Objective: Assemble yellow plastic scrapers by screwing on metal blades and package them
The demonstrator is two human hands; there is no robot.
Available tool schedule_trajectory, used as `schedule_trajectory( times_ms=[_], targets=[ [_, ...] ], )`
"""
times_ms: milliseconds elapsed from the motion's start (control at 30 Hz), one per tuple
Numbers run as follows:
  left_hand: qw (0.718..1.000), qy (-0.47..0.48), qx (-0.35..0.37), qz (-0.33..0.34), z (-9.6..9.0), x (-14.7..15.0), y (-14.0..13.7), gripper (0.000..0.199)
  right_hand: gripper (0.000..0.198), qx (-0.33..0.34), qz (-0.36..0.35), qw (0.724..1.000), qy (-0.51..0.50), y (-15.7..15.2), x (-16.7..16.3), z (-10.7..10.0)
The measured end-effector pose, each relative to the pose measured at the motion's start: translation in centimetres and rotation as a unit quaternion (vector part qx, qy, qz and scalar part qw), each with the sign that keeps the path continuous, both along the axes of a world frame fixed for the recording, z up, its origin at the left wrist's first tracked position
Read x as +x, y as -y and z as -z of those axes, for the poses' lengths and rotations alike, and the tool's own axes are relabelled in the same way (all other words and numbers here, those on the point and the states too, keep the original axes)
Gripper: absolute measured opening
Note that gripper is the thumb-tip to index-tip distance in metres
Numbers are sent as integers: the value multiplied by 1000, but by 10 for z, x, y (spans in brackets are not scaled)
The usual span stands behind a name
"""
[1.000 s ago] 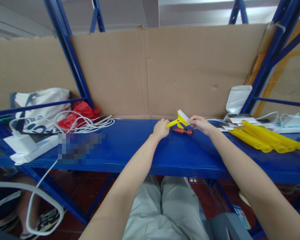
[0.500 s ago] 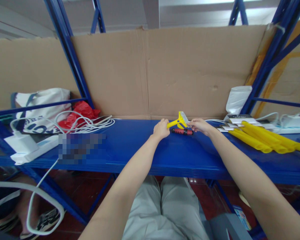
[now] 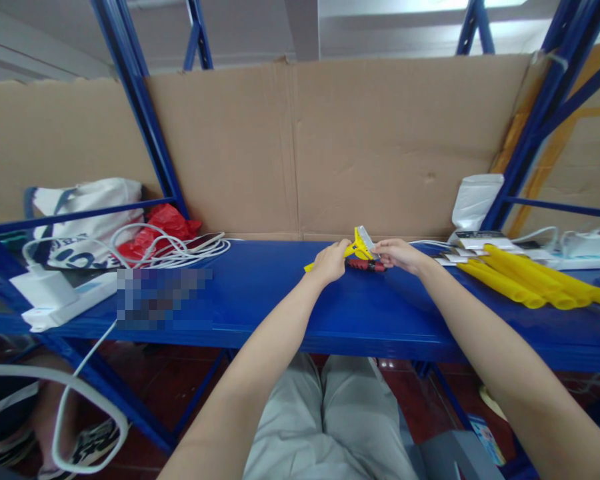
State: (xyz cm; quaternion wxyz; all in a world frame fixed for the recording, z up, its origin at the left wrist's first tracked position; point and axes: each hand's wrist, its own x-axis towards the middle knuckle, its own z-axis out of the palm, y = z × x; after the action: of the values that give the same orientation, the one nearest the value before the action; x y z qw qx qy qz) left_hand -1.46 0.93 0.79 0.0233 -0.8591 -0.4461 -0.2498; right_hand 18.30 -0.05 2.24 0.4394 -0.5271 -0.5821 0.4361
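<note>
My left hand (image 3: pixel 331 262) is closed round the yellow handle of a scraper (image 3: pixel 362 249), close to its head. The handle's end pokes out on the left of the hand. At the head's right side a pale metal blade plate (image 3: pixel 366 240) stands tilted. Fingertips of my right hand (image 3: pixel 398 254) pinch at the lower edge of this plate; any smaller part between them is too small to make out. Under the scraper lies a red and black tool handle (image 3: pixel 366 265), partly covered, on the blue shelf (image 3: pixel 360 310).
Yellow handles (image 3: pixel 530 280) with white and black heads lie at the right, near a white pouch (image 3: pixel 476 203). At the left are a power strip (image 3: pixel 75 300), coiled white cable (image 3: pixel 190 253), a red plastic bag (image 3: pixel 167 227) and a cloth bag (image 3: pixel 93 207). Cardboard (image 3: pixel 300 147) stands behind.
My left hand has shifted right along the handle toward the scraper's head, so the handle's end now shows behind it. The head has turned slightly. My right hand stays at the blade plate.
</note>
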Motion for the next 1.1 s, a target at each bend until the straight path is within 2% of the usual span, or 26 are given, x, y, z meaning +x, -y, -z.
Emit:
schedule_trajectory(
  times_ms=[100, 367, 533, 767, 967, 1100],
  targets=[
    [1000, -13, 19, 21, 2, 3, 2, 54, 24, -10, -24, 1000, -10, 1, -4, -1],
    [996, -88, 16, 1, -3, 2, 9, 60, 23, -16, -29, 999, -23, 1, -8, 1],
    [990, -133, 45, 3, -2, 3, 8, 65, 24, -25, -30, 999, -38, -1, -8, 3],
    [989, -138, 50, -2, -1, 2, 9, 63, 21, -37, -31, 998, -34, -1, -11, 6],
    [991, -133, 32, 2, -2, 3, 10, 58, 10, -36, -11, 999, -26, 1, -12, 2],
    [990, -132, 35, 24, -1, 7, 12, 54, 14, -16, 39, 998, -40, -1, -13, 0]
  ],
)
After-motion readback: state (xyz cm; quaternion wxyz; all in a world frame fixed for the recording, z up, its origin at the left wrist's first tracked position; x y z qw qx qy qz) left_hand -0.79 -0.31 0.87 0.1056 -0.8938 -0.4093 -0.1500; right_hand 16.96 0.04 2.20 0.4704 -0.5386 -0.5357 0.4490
